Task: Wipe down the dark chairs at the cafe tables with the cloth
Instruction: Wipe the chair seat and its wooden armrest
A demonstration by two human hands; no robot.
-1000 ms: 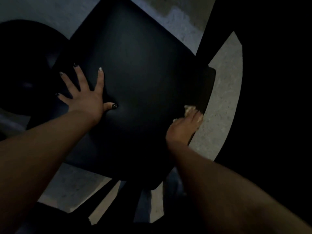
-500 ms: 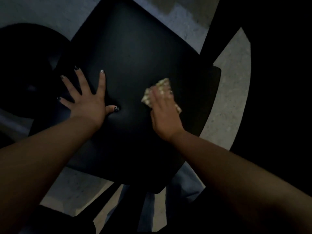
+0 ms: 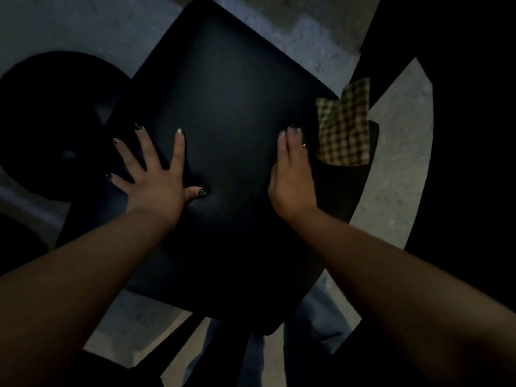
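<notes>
Neither hand grips anything in the head view: I read the left hand (image 3: 152, 174) pressed flat with fingers spread on the left part of the dark chair seat (image 3: 229, 107), and the right hand (image 3: 293, 177) resting on the seat with fingers straight and close together, while the checked cloth (image 3: 344, 127) lies loose just beside those fingertips at the seat's right edge. Half a second ago the right hand covered the cloth mid-seat, so I judge a wiping stroke complete or the cloth being repositioned. Count: one chair seat, one cloth, two hands, one round dark table top (image 3: 42, 121) at left.
</notes>
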